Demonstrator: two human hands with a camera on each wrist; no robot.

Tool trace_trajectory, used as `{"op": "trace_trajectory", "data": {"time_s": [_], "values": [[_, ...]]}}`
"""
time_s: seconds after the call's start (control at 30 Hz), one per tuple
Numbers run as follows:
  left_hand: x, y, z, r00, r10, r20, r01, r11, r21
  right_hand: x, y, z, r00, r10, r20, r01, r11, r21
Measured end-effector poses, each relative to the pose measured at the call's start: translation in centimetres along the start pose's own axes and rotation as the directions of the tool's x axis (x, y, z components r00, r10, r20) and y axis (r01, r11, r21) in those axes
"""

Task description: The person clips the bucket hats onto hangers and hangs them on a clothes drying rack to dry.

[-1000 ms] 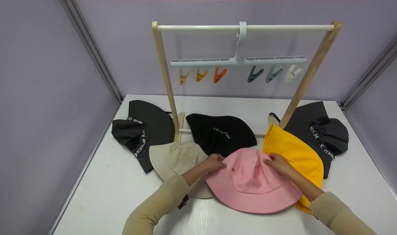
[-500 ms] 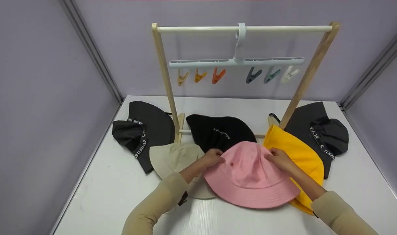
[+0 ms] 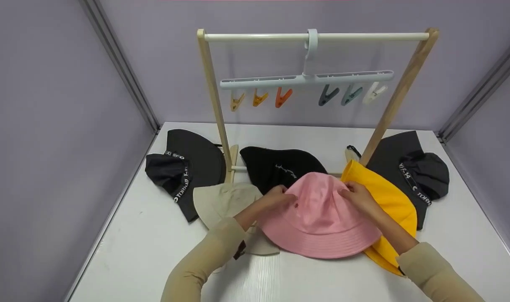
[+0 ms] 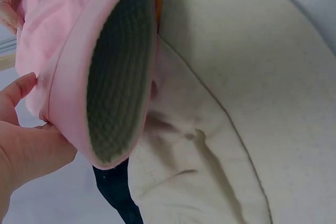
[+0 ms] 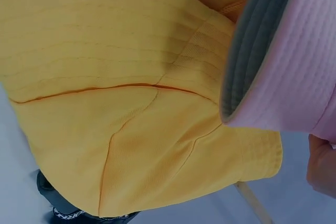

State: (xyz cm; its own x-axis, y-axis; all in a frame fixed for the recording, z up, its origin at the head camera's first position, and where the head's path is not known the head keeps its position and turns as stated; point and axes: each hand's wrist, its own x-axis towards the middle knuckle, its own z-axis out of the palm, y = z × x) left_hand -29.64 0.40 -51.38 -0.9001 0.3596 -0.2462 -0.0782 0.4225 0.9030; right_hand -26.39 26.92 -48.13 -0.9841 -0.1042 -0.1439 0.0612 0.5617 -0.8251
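Both hands hold a pink bucket hat (image 3: 319, 209) by the two sides of its crown, brim toward the person. My left hand (image 3: 278, 199) pinches the left side; in the left wrist view its thumb and fingers (image 4: 21, 90) grip the cloth near the brim seam, and the dark green lining shows under the brim. On the other side my right hand (image 3: 358, 199) pinches the crown, while the right wrist view catches only part of that hand (image 5: 321, 163) at the edge. Beneath the pink hat lie a beige bucket hat (image 3: 225, 205), a black bucket hat (image 3: 275, 167) and a yellow bucket hat (image 3: 389, 209), each partly covered.
Behind the hats stands a wooden rack with a white top rail (image 3: 255, 37). From it hangs a pale blue hanger (image 3: 271, 82) with several coloured clips, such as an orange clip (image 3: 283, 97). Dark wide-brimmed hats lie at left (image 3: 200, 163) and right (image 3: 426, 176) on the white table (image 3: 133, 251).
Both hands have raised the pink hat and moved it away from the person, toward the rack. It now overlaps more of the black hat, and the grip on both sides stays.
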Motion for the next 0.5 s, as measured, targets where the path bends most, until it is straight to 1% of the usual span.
{"op": "trace_trajectory", "data": {"time_s": [0.1, 0.23, 0.37, 0.5], "values": [[0.4, 0.4, 0.0, 1.000, 0.027, -0.004, -0.027, 1.000, 0.000, 0.0, -0.3, -0.1, 1.000, -0.002, -0.018, 0.002, 1.000, 0.017], [0.8, 0.9, -0.2, 0.998, 0.066, 0.009, -0.066, 0.998, 0.020, 0.1, -0.7, -0.2, 0.998, -0.026, -0.050, 0.027, 0.999, 0.028], [1.1, 1.4, -0.5, 0.993, 0.114, 0.028, -0.114, 0.993, -0.015, 0.4, -1.3, -0.3, 0.996, -0.056, -0.065, 0.058, 0.998, 0.030], [1.2, 1.9, -0.7, 0.987, 0.160, 0.014, -0.159, 0.987, -0.033, 0.5, -1.8, -0.5, 0.995, -0.061, -0.075, 0.064, 0.997, 0.048]]}}
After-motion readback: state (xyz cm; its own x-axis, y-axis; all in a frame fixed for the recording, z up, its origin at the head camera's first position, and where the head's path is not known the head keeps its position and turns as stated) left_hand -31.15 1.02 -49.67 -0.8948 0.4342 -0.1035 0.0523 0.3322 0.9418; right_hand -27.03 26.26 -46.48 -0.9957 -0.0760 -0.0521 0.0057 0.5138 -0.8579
